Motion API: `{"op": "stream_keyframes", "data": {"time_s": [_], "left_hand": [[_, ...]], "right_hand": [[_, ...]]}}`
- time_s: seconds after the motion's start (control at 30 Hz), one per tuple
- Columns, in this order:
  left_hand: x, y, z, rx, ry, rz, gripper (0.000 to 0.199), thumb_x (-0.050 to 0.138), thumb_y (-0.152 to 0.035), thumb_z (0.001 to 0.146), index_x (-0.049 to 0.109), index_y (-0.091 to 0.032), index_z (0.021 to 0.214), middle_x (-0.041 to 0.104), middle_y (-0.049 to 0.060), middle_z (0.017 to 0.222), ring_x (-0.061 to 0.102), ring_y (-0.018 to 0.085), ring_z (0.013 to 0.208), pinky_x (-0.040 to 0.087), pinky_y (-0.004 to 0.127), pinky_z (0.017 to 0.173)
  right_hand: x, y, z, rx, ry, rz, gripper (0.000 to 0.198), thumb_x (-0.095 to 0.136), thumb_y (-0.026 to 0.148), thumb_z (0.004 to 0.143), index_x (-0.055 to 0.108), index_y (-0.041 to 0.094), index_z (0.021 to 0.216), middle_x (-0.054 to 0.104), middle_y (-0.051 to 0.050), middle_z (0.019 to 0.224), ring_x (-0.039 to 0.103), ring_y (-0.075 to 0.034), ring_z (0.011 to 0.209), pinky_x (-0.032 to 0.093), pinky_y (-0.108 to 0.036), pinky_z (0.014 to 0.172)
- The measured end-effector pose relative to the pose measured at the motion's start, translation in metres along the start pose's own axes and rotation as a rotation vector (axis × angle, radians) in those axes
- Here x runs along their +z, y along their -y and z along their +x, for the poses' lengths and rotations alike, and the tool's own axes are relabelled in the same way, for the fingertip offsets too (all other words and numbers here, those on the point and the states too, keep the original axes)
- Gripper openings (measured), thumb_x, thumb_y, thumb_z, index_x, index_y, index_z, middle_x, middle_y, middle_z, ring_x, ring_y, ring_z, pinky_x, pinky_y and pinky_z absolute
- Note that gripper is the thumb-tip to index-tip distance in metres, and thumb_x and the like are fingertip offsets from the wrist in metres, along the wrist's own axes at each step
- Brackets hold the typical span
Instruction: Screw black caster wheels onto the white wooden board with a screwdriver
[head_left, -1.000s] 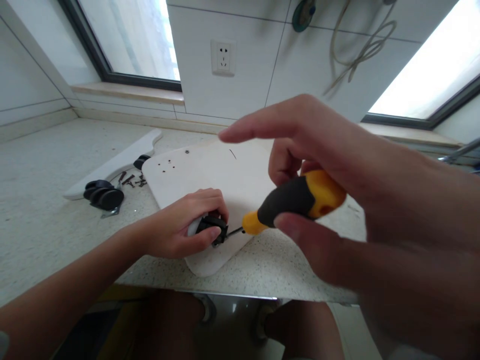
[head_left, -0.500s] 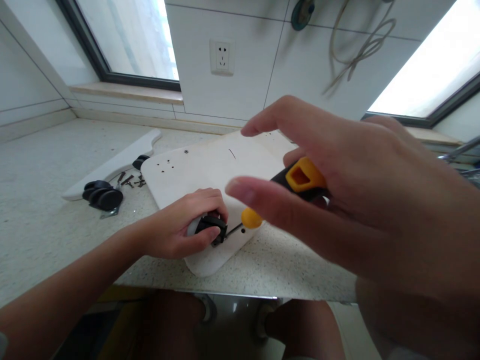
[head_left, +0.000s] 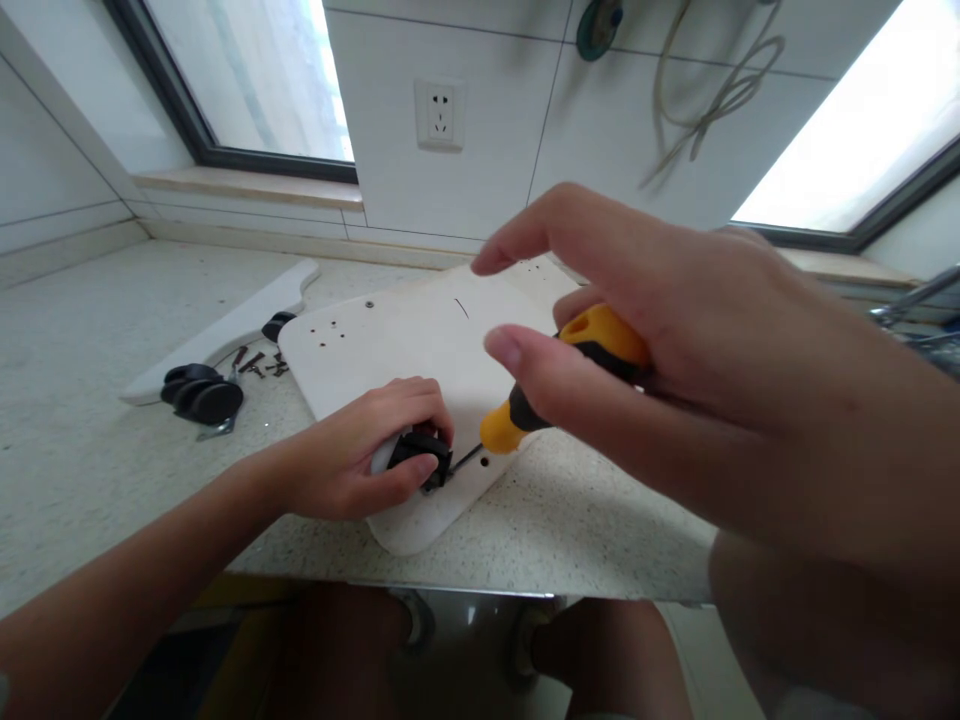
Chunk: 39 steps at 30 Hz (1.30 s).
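Observation:
My left hand (head_left: 382, 450) is closed round a black caster wheel (head_left: 422, 452), holding it near the front corner of a white board (head_left: 397, 345). A yellow and black screwdriver (head_left: 504, 425) lies in my right hand (head_left: 645, 350), its handle end against the palm. My right index finger and thumb are held away from the handle, while the other fingers curl beneath it. The thin shaft runs down to the base of the caster, where the tip and any screw are too small to make out. A dark hole shows in the board beside the shaft.
On the speckled counter (head_left: 82, 330), two black casters (head_left: 202, 393) lie at the left, with another (head_left: 277, 325) beside the board. Several dark screws (head_left: 255, 365) are scattered between them. A curved white panel (head_left: 232, 325) lies behind. The wall has a socket (head_left: 440, 116) and a hanging cable (head_left: 712, 115).
The screwdriver handle has turned in my right hand, and the thumb has moved right and up, uncovering more of the handle. My left hand stays on the caster.

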<state>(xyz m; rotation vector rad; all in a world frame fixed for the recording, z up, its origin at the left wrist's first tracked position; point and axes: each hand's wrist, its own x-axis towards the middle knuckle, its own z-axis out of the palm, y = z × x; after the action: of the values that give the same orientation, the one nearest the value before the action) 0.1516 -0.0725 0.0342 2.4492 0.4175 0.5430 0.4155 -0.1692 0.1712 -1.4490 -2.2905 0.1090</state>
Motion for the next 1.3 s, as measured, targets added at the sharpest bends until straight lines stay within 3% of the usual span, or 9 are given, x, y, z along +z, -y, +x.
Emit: {"op": "stream_keyframes", "data": {"time_s": [0.1, 0.27, 0.47, 0.57, 0.63, 0.8, 1.0, 1.13, 1.3], "left_hand": [[-0.001, 0.000, 0.001, 0.006, 0.019, -0.003, 0.025, 0.059, -0.049, 0.109, 0.065, -0.024, 0.107, 0.070, 0.005, 0.102, 0.065, 0.024, 0.094, 0.054, 0.041, 0.090], [-0.001, 0.002, 0.001, 0.037, -0.002, 0.013, 0.023, 0.060, -0.046, 0.109, 0.065, -0.024, 0.111, 0.073, 0.006, 0.106, 0.068, 0.025, 0.098, 0.055, 0.041, 0.092], [0.000, 0.004, 0.000, 0.025, 0.015, 0.001, 0.026, 0.058, -0.049, 0.109, 0.066, -0.024, 0.109, 0.071, 0.006, 0.104, 0.066, 0.026, 0.096, 0.054, 0.041, 0.089], [0.000, 0.003, 0.000, 0.045, -0.006, 0.003, 0.025, 0.057, -0.046, 0.110, 0.066, -0.023, 0.109, 0.073, 0.006, 0.104, 0.066, 0.024, 0.094, 0.054, 0.040, 0.090], [0.000, 0.002, 0.000, 0.038, -0.011, 0.012, 0.024, 0.057, -0.045, 0.111, 0.066, -0.023, 0.111, 0.075, 0.006, 0.108, 0.068, 0.024, 0.096, 0.055, 0.040, 0.092], [0.000, 0.002, 0.000, 0.019, 0.007, 0.007, 0.024, 0.057, -0.046, 0.109, 0.066, -0.024, 0.109, 0.072, 0.006, 0.103, 0.067, 0.025, 0.096, 0.054, 0.041, 0.091], [0.001, 0.004, 0.000, 0.060, -0.007, 0.025, 0.024, 0.066, -0.048, 0.107, 0.066, -0.026, 0.116, 0.073, 0.004, 0.108, 0.070, 0.026, 0.102, 0.054, 0.042, 0.096], [0.004, 0.002, 0.001, -0.015, 0.049, 0.102, 0.043, 0.086, -0.053, 0.092, 0.068, -0.026, 0.121, 0.076, 0.004, 0.114, 0.070, 0.030, 0.109, 0.051, 0.047, 0.102], [0.011, 0.000, 0.003, -0.015, 0.093, 0.114, 0.031, 0.083, -0.037, 0.092, 0.069, -0.030, 0.119, 0.079, 0.000, 0.110, 0.072, 0.027, 0.106, 0.047, 0.047, 0.106]], "right_hand": [[-0.005, 0.004, -0.004, -0.099, 0.064, 0.051, 0.060, 0.071, 0.040, 0.099, 0.049, 0.047, 0.154, 0.070, 0.008, 0.078, 0.056, -0.017, 0.053, 0.042, -0.035, 0.045], [-0.001, 0.009, -0.002, 0.072, -0.038, -0.073, 0.049, 0.043, 0.074, 0.111, 0.068, 0.040, 0.134, 0.069, 0.001, 0.074, 0.058, -0.020, 0.057, 0.038, -0.038, 0.047], [-0.004, 0.011, -0.012, -0.002, 0.036, 0.029, 0.057, 0.064, 0.036, 0.101, 0.056, 0.052, 0.155, 0.073, 0.003, 0.095, 0.067, -0.021, 0.075, 0.044, -0.036, 0.053], [0.000, 0.007, -0.010, -0.011, -0.066, -0.038, 0.031, 0.056, 0.059, 0.110, 0.075, 0.044, 0.129, 0.072, 0.001, 0.087, 0.061, -0.021, 0.065, 0.037, -0.038, 0.047], [0.004, 0.003, -0.007, 0.015, -0.133, -0.071, 0.041, 0.048, 0.067, 0.111, 0.078, 0.039, 0.111, 0.072, -0.001, 0.083, 0.060, -0.023, 0.064, 0.036, -0.039, 0.047], [0.000, -0.004, -0.005, -0.052, -0.017, 0.072, 0.052, 0.077, 0.052, 0.096, 0.068, 0.046, 0.147, 0.073, 0.003, 0.087, 0.066, -0.021, 0.069, 0.041, -0.033, 0.047], [0.005, 0.000, 0.001, 0.036, -0.178, -0.017, 0.043, 0.068, 0.073, 0.100, 0.083, 0.036, 0.115, 0.071, -0.003, 0.077, 0.064, -0.023, 0.068, 0.031, -0.034, 0.043], [0.005, -0.007, 0.001, -0.038, -0.089, 0.045, 0.048, 0.081, 0.058, 0.092, 0.077, 0.041, 0.138, 0.074, 0.001, 0.087, 0.067, -0.022, 0.071, 0.043, -0.033, 0.049], [-0.002, -0.014, -0.012, -0.177, 0.062, 0.072, 0.078, 0.090, 0.039, 0.087, 0.059, 0.060, 0.155, 0.079, 0.008, 0.107, 0.074, -0.019, 0.077, 0.054, -0.033, 0.052]]}}
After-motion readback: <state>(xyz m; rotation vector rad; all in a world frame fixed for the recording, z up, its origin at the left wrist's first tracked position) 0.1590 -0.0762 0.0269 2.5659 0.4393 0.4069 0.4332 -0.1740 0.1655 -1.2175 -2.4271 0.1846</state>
